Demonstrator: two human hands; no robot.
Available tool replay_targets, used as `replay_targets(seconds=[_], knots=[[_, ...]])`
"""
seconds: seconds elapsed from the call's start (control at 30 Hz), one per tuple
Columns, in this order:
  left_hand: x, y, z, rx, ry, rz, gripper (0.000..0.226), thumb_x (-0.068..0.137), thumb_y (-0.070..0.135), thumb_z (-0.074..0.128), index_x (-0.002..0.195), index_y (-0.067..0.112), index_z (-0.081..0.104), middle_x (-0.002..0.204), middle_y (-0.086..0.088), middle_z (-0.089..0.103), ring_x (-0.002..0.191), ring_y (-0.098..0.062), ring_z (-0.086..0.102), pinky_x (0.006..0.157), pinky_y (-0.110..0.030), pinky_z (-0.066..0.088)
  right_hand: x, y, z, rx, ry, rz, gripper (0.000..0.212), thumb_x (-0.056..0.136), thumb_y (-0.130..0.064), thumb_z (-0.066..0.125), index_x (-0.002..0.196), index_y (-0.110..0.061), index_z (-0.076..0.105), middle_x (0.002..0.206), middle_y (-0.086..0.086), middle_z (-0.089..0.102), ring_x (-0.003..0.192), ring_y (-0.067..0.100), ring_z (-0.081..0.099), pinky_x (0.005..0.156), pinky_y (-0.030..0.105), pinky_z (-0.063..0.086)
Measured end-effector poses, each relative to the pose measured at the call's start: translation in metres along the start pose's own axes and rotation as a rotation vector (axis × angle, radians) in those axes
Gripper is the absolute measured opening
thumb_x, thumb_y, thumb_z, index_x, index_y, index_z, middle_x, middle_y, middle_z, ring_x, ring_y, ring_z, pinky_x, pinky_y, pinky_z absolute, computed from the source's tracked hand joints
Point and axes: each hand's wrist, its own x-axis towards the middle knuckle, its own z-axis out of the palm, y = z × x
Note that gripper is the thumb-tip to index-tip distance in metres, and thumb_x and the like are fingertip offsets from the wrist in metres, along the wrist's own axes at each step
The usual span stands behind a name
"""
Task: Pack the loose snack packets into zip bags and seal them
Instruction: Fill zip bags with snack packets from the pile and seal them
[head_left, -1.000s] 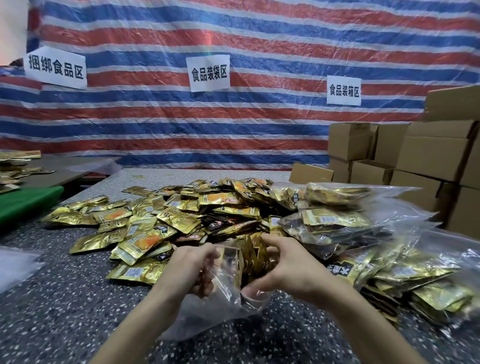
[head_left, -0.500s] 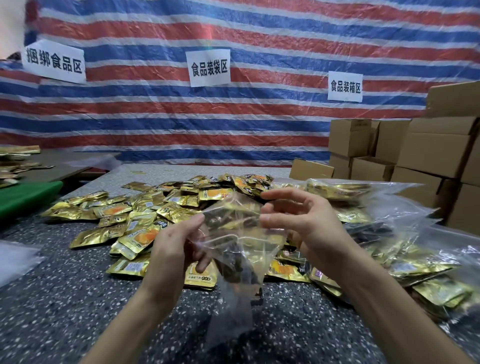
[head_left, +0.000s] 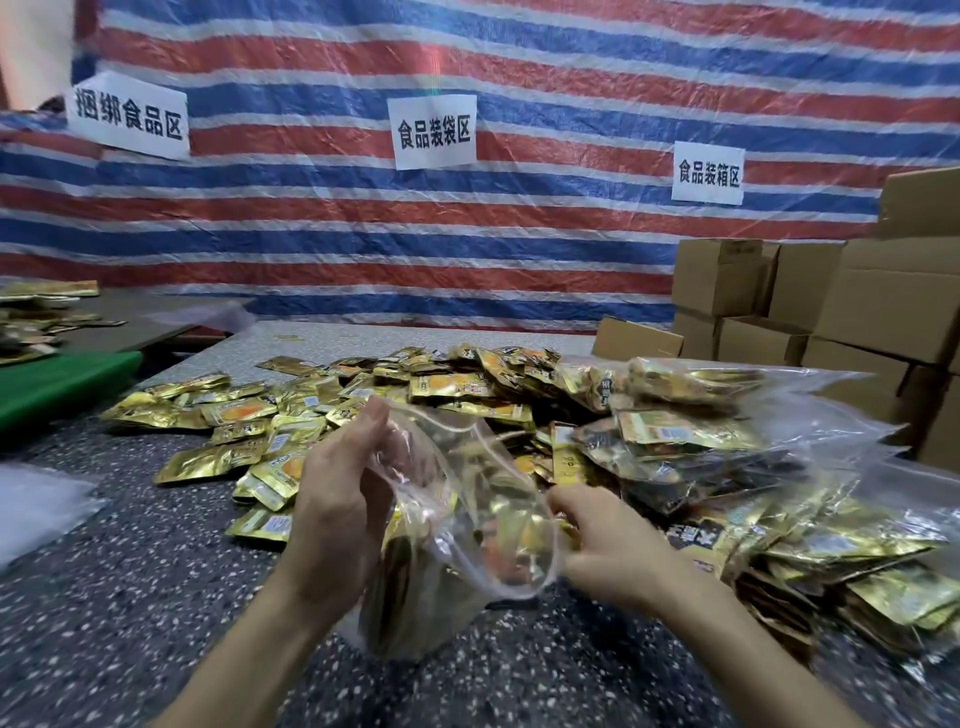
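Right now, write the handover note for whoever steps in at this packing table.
Left hand: grips the zip bag at the left edge of its mouth.
Right hand: fingers pinch the mouth's right edge.
The bag is loaded and its mouth gapes open, not yet sealed.
Done: filled bags piled at right.
Left: press this zip shut, then bag the loose packets spread on the table.

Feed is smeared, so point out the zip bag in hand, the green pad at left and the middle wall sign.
zip bag (head_left: 467, 535), head view, clear front wall.
green pad (head_left: 62, 384), head view, top face.
middle wall sign (head_left: 434, 132), head view, centre of sheet.
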Motion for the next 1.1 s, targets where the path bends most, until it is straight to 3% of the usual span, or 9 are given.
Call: replay_targets(seconds=[0.17, 0.27, 0.43, 0.57, 0.67, 0.77, 0.9, 0.97, 1.1], knots=[[0.0, 0.001, 0.002, 0.015, -0.004, -0.004, 0.039, 0.08, 0.05, 0.057, 0.055, 0.02, 0.056, 0.064, -0.008, 0.049, 0.065, -0.023, 0.047, 0.071, -0.038, 0.04, 0.013, 0.006, 0.011, -0.114, -0.056, 0.007, 0.055, 0.081, -0.033, 0.067, 0.134, -0.031, 0.052, 0.13, -0.012, 0.053, 0.123, 0.012, 0.045, 0.107, 0.038, 0.043], [-0.001, 0.0, 0.001, 0.028, 0.004, -0.013, 0.038, 0.079, 0.051, 0.057, 0.055, 0.022, 0.055, 0.063, -0.005, 0.049, 0.065, -0.021, 0.047, 0.073, -0.039, 0.04, 0.022, 0.006, 0.006, -0.179, -0.146, 0.093, 0.066, 0.08, -0.04, 0.07, 0.141, -0.037, 0.044, 0.134, -0.002, 0.055, 0.126, 0.023, 0.046, 0.108, 0.048, 0.042], [0.0, 0.0, -0.003, 0.029, 0.043, -0.042, 0.04, 0.079, 0.053, 0.058, 0.053, 0.022, 0.055, 0.063, -0.007, 0.046, 0.065, -0.023, 0.044, 0.08, -0.05, 0.035, 0.03, -0.008, -0.009, -0.241, -0.185, 0.056, 0.026, 0.081, -0.037, 0.075, 0.102, -0.025, 0.066, 0.097, 0.0, 0.065, 0.087, 0.021, 0.063, 0.08, 0.044, 0.059], [0.001, 0.0, -0.006, 0.034, 0.069, -0.043, 0.042, 0.079, 0.054, 0.057, 0.052, 0.022, 0.054, 0.063, -0.009, 0.043, 0.067, -0.025, 0.041, 0.082, -0.054, 0.033, 0.025, -0.011, -0.015, -0.175, -0.166, 0.002, 0.069, 0.067, -0.051, 0.084, 0.128, -0.027, 0.063, 0.114, 0.0, 0.066, 0.108, 0.021, 0.058, 0.091, 0.043, 0.055], [0.001, 0.0, -0.006, 0.042, 0.069, -0.033, 0.043, 0.083, 0.052, 0.054, 0.053, 0.021, 0.053, 0.063, -0.01, 0.042, 0.066, -0.025, 0.04, 0.08, -0.052, 0.031, 0.019, -0.005, -0.009, -0.129, -0.085, -0.066, 0.079, 0.066, -0.057, 0.084, 0.136, -0.033, 0.056, 0.121, -0.007, 0.058, 0.114, 0.015, 0.053, 0.097, 0.041, 0.051], [0.001, -0.001, -0.006, 0.037, 0.074, -0.045, 0.043, 0.082, 0.053, 0.055, 0.053, 0.021, 0.053, 0.064, -0.011, 0.041, 0.066, -0.025, 0.039, 0.081, -0.053, 0.032, 0.018, 0.004, -0.009, 0.005, -0.006, -0.123, 0.089, 0.067, -0.062, 0.082, 0.143, -0.054, 0.036, 0.127, -0.009, 0.047, 0.116, 0.012, 0.05, 0.098, 0.035, 0.049], [0.002, -0.002, -0.006, 0.032, 0.075, -0.06, 0.042, 0.081, 0.053, 0.055, 0.053, 0.022, 0.053, 0.063, -0.01, 0.041, 0.068, -0.026, 0.037, 0.084, -0.056, 0.033, 0.018, 0.007, -0.013, 0.153, 0.162, -0.237, 0.088, 0.08, -0.057, 0.076, 0.139, -0.076, 0.014, 0.11, -0.005, 0.041, 0.099, 0.014, 0.05, 0.076, 0.019, 0.038], [0.002, -0.003, -0.006, 0.029, 0.081, -0.068, 0.042, 0.084, 0.051, 0.054, 0.054, 0.021, 0.053, 0.064, -0.01, 0.04, 0.07, -0.027, 0.036, 0.085, -0.057, 0.033, 0.015, 0.003, -0.014, 0.217, 0.196, -0.274, 0.078, 0.083, -0.056, 0.073, 0.137, -0.076, 0.021, 0.111, -0.007, 0.042, 0.099, 0.013, 0.052, 0.077, 0.021, 0.041], [0.002, -0.001, -0.006, 0.051, 0.084, -0.056, 0.041, 0.081, 0.053, 0.056, 0.053, 0.022, 0.053, 0.063, -0.011, 0.041, 0.067, -0.026, 0.039, 0.083, -0.055, 0.034, 0.01, 0.0, -0.018, 0.32, 0.221, -0.301, 0.054, 0.081, -0.055, 0.071, 0.127, -0.067, 0.044, 0.119, -0.013, 0.046, 0.113, 0.007, 0.051, 0.096, 0.038, 0.05]])
